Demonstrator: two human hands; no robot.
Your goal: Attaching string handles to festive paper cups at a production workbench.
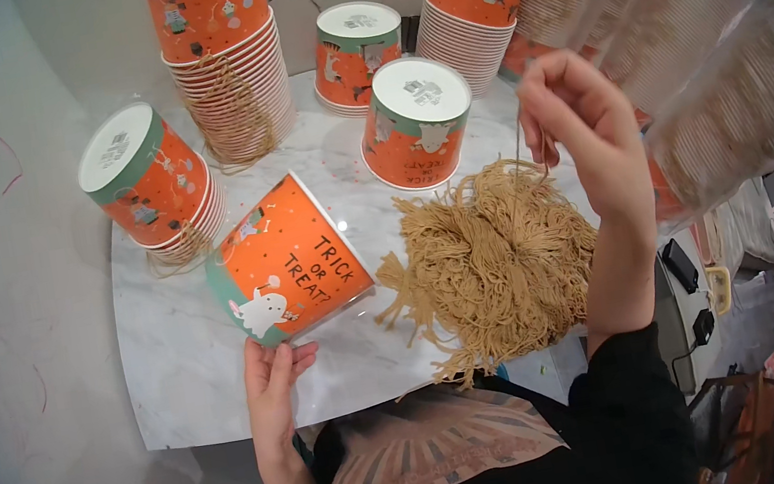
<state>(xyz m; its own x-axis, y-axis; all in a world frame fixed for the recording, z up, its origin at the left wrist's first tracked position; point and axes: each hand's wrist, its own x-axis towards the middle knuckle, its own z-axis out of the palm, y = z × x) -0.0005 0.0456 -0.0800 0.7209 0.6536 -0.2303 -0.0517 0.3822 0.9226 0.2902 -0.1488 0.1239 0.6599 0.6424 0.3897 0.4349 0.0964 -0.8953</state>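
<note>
An orange and green paper bucket (293,257) with a cartoon ghost print is tilted on its side at the left front, its mouth to the right. My left hand (273,382) grips it by the green base end. To the right lies a large shaggy bundle of tan twine (502,264). Above the bundle's far right side, my right hand (581,125) is raised with its fingertips pinched on a twine strand (519,135), which runs down to the bundle. Just behind the bundle, another paper bucket (417,141) stands upside down.
Nested bucket stacks stand at the left (145,184), back left (231,84) and back right (477,10); twine loops hang on two. Another upturned bucket (358,59) is at the back. Plastic-wrapped bucket sleeves (699,40) crowd the right. Beneath is a round-edged marble-look table (185,375).
</note>
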